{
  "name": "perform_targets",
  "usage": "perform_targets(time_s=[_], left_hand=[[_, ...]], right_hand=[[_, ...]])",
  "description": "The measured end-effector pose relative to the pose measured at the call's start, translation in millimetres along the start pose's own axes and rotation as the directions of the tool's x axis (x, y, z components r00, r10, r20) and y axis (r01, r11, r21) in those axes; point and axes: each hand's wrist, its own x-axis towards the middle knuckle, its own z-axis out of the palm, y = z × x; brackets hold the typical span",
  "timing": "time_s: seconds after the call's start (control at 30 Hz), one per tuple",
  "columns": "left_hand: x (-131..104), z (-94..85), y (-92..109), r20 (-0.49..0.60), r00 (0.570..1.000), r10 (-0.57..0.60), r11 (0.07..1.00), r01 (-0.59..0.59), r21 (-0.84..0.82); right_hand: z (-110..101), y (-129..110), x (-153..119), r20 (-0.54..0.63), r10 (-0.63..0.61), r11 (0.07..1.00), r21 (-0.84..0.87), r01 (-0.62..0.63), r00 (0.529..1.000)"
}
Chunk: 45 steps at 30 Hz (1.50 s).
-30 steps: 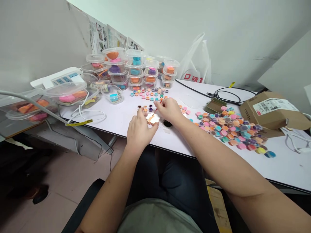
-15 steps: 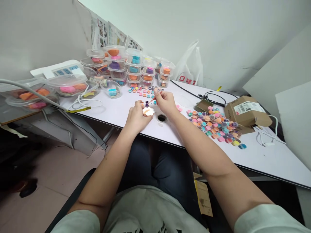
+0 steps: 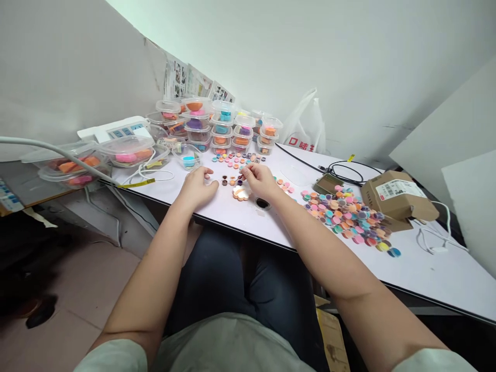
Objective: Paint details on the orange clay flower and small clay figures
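My left hand (image 3: 199, 187) rests at the table with fingers apart and nothing in it. Just right of it, a scalloped flower-shaped piece (image 3: 241, 193), white on top with an orange-brown edge, lies on the white table (image 3: 220, 212). My right hand (image 3: 260, 181) is closed in a pinch above and right of that piece. Its fingers mostly hide a thin reddish stick. Small dark purple and orange pots (image 3: 232, 181) stand in front of the fingertips, between the two hands. A round cable hole (image 3: 262, 203) lies under my right wrist.
Stacked clear tubs (image 3: 222, 129) of coloured clay stand at the back left. A heap of small coloured pots (image 3: 346, 212) spreads on the right beside a cardboard box (image 3: 399, 196). Black cable (image 3: 344, 170), a plastic bag (image 3: 306, 124) and a power strip (image 3: 116, 129) lie behind.
My left hand has let go of the flower-shaped piece and moved left; the piece now lies on the table. My right hand has come lower, nearer the small pots. The view has shifted slightly.
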Motion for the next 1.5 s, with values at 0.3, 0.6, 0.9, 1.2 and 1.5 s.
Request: perform_targets(time_s=[0.3, 0.6, 0.9, 1.2, 1.5], left_hand=[[29, 28.6, -1, 0.210, 0.948, 0.237, 0.953, -0.270, 0.141], [23, 33.8, -8, 0.121, 0.958, 0.261, 0.955, -0.274, 0.109], [19, 30.9, -6, 0.108, 0.962, 0.250, 0.956, -0.263, 0.133], [-23, 25.9, 7, -0.032, 0.969, 0.245, 0.969, -0.244, 0.029], [-60, 43.7, 46, 0.003, 0.995, 0.103, 0.972, -0.101, 0.214]], right_hand=[[10, -7, 3, 0.117, -0.009, 0.952, -0.303, 0.044, 0.993], [16, -5, 5, 0.081, 0.030, 0.966, -0.259, -0.008, 0.996], [-2, -11, -5, 0.003, 0.076, 0.994, -0.075, -0.076, 0.997], [-1, -6, -8, 0.038, 0.250, 0.968, 0.014, -0.251, 0.967], [1, -7, -10, 0.004, 0.285, 0.958, 0.025, -0.285, 0.959]])
